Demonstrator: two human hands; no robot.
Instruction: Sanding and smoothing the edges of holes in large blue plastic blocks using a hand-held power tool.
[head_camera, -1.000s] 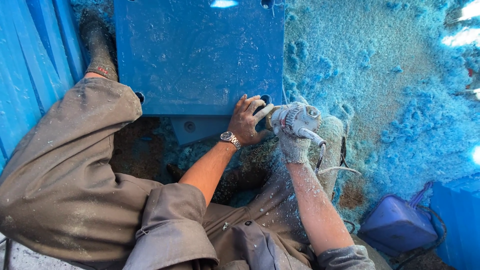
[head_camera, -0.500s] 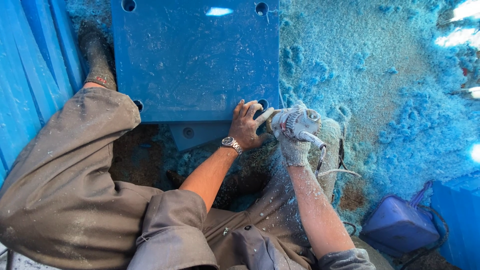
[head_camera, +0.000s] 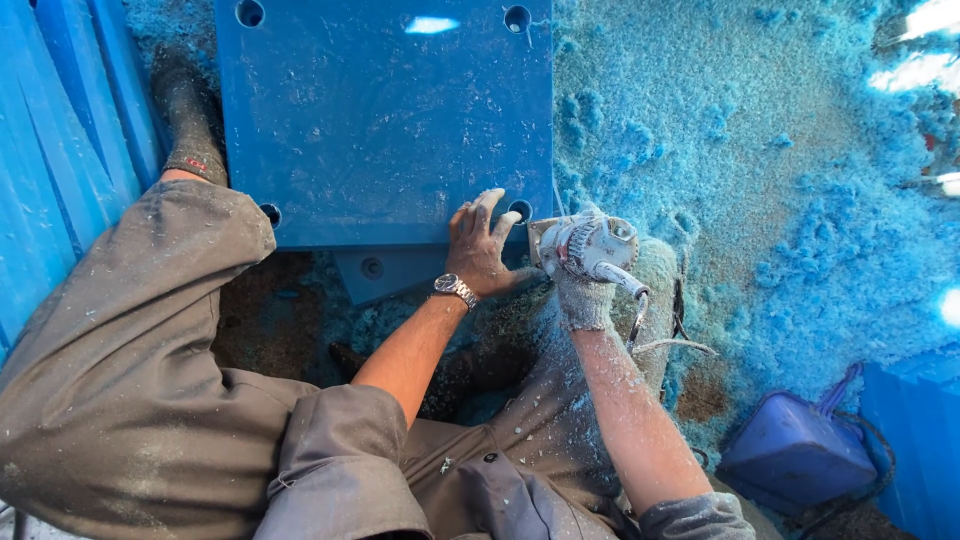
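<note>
A thick, square blue plastic slab (head_camera: 385, 120) lies flat on the ground, its surface scratched and dusted with pale shavings. 4 round holes show near its corners. A small grey power tool (head_camera: 590, 245), coated in white dust, sits upright at the slab's near right corner, just beside the hole there, with a cord trailing down from its body.

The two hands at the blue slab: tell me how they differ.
The left hand is bare with a wristwatch; the right hand wears a dusty glove. The left hand lies flat on the blue slab; the right hand grips a power tool at its corner. Both are dusted with shavings.
</note>
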